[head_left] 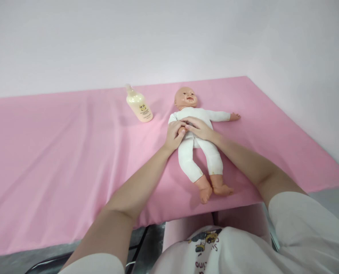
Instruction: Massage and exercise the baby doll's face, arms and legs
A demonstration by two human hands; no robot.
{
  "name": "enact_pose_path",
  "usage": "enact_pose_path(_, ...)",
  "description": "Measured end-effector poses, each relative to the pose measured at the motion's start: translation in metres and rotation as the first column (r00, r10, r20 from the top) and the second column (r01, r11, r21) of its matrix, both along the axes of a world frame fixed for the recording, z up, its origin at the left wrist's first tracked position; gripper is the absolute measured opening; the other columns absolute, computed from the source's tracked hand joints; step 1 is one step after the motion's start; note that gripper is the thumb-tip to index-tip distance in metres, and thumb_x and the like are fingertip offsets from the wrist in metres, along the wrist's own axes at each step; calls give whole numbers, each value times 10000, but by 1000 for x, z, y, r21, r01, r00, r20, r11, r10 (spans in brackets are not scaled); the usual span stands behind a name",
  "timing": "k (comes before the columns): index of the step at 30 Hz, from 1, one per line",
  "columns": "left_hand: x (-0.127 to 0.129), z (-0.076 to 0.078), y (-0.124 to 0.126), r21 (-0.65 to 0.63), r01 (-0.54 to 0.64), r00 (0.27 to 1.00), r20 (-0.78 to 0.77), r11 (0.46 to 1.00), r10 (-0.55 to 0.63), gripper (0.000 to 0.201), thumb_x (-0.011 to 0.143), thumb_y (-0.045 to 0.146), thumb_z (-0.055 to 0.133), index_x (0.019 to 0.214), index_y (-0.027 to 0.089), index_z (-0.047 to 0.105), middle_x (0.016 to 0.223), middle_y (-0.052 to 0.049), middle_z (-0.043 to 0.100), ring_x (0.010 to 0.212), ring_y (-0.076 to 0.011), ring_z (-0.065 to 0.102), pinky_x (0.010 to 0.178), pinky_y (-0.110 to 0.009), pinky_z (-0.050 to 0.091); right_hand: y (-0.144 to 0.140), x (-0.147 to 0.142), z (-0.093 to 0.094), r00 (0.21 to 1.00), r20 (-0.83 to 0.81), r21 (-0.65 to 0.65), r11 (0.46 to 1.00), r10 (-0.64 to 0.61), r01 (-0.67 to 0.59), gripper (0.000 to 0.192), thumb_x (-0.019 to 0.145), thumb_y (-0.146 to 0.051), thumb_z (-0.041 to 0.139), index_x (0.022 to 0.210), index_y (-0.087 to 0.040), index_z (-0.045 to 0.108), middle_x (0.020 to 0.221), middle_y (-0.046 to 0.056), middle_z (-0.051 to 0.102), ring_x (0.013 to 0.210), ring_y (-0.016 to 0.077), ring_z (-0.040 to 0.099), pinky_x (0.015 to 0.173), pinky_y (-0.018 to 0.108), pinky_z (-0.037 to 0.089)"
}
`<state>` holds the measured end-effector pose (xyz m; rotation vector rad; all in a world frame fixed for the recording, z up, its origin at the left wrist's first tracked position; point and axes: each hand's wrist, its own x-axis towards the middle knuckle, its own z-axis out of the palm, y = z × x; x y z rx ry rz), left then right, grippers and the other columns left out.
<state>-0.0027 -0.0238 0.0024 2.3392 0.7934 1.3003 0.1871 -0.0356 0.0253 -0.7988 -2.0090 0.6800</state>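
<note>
A pink sheet [58, 152] is spread over the table, and a cream lotion bottle [139, 105] is laid tilted near its far edge, just left of the doll [199, 140] and apart from it. Nothing is placed between the bottle and the hands. The doll, dressed in white, is laid on its back near the middle of the sheet, head toward the far edge and bare feet toward the near edge.

The doll's near arm is mostly covered by the hands, and only a bit of its small hand can be made out between them.

The left hand [174, 135] is curled around the doll's small hand at its side. The right hand [199, 127] is laid flat and open across the doll's belly, fingertips touching the left hand.
</note>
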Motion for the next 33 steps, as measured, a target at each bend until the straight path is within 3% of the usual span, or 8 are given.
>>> enact_pose_path(4,2,3,-4,8,2,1000,24,1000,-2,611,1080,647,229,855,259,644,819,-70,710,892,-269,668,935,-488,514,0,0,0,1000,11,-14,1000,-13,13,387,987,-467,604,1248,-199,703,1235,104,747,1165,266,682,1087,443,512)
enact_pose_path(11,4,4,-4,-14,-35,998,46,999,36,646,1102,620,199,878,264,689,901,-65,758,939,-260,686,948,-472,516,-2,-1,4,999,46,-28,999,-20,21,478,846,-429,763,1249,-179,701,1244,120,737,1165,289,679,1080,467,514)
enact_pose_path(21,-2,2,-1,39,5,1000,-29,999,-4,707,1048,727,162,1008,252,685,1020,-105,756,1039,-286,677,1012,-489,485,-1,-1,2,999,31,-27,999,-21,22,401,977,-420,625,1298,-185,676,1255,111,733,1173,260,674,1098,443,512)
enact_pose_path(25,-2,0,1,52,-3,995,-101,999,8,644,1013,756,309,1076,236,685,1099,-119,756,1101,-307,668,1037,-500,472,0,0,0,1000,11,-24,1000,-16,16,379,989,-403,613,1301,-194,670,1255,107,734,1178,263,671,1103,452,508)
enact_pose_path(29,1,-2,3,17,-80,986,-149,997,82,474,987,667,505,1062,235,684,1075,-101,758,1068,-301,664,1031,-488,475,0,0,0,1000,5,-38,999,-23,23,365,1008,-396,582,1297,-195,678,1253,103,736,1185,254,673,1109,440,505)
enact_pose_path(33,2,-3,4,12,-101,983,-155,995,101,354,985,572,579,1047,239,682,1063,-86,755,1053,-298,658,1014,-483,479,-1,-1,1,1000,7,-42,999,-27,27,349,1027,-393,555,1278,-190,688,1247,106,740,1189,256,677,1116,443,503)
